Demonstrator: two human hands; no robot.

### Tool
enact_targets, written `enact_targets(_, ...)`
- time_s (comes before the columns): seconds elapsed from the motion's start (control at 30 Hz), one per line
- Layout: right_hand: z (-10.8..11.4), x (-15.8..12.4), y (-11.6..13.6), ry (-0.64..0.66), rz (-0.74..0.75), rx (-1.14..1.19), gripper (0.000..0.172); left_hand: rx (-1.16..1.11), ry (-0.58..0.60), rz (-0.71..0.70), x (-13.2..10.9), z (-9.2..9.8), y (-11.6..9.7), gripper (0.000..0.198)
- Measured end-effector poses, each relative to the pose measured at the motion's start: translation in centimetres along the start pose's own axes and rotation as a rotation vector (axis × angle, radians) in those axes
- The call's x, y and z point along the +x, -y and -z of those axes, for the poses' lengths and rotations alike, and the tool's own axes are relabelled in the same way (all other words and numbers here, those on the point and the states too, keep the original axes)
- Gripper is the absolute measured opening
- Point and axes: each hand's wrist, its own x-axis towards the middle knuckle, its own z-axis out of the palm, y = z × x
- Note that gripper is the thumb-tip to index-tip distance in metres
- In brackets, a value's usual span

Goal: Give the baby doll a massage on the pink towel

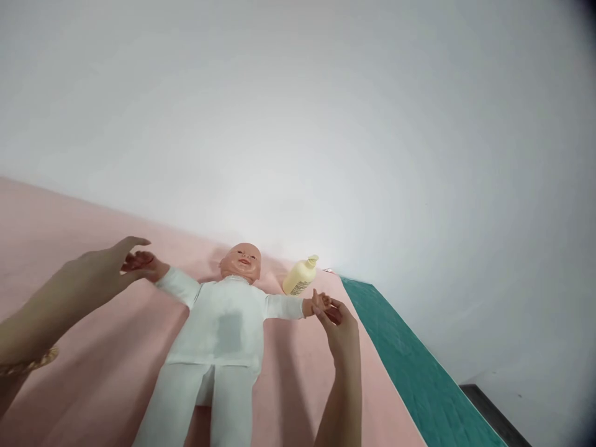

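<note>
A baby doll (223, 329) in white clothes lies on its back on a pink sheet (69, 236), arms spread wide. My left hand (100, 270) rests at the doll's hand on the left, its fingers curved around that small hand. My right hand (339, 323) grips the doll's other hand between thumb and fingers. A gold bracelet (28, 365) sits on my left wrist.
A pale yellow pump bottle (300, 276) lies on the sheet beside the doll's head, near the white wall (326, 124). A teal mat edge (410, 360) runs along the right side, with dark floor (493, 413) beyond it.
</note>
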Motion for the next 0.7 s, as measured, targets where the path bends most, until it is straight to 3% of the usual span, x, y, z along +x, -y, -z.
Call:
enact_targets(0.13,-4.1,0.5,-1.0,-0.108,0.042,0.242,0.059,0.005,-0.062,-0.054,-0.7,-2.6,-0.9,0.061)
enact_targets(0.23,-6.9,0.3,-1.7,-0.094,0.054,0.271,0.062,-0.152,-0.080,0.005,-1.2,-4.5,-1.4,0.054)
enact_targets(0.33,-8.8,0.2,-1.9,-0.073,0.047,0.262,0.068,-0.312,-0.070,-0.042,-1.3,-6.4,-1.3,0.053)
enact_targets(0.43,-10.2,0.6,-1.8,-0.075,0.062,0.296,0.069,-0.357,0.017,-0.110,-1.0,-7.8,-0.8,0.069)
enact_targets(0.53,-11.3,1.4,-1.7,-0.011,0.068,0.413,0.067,-0.320,0.174,-0.072,-0.5,-8.3,-0.5,0.085)
enact_targets(0.7,-12.6,3.2,-3.4,0.095,0.023,0.507,0.083,-0.361,0.316,-0.057,0.1,-8.7,0.8,0.072)
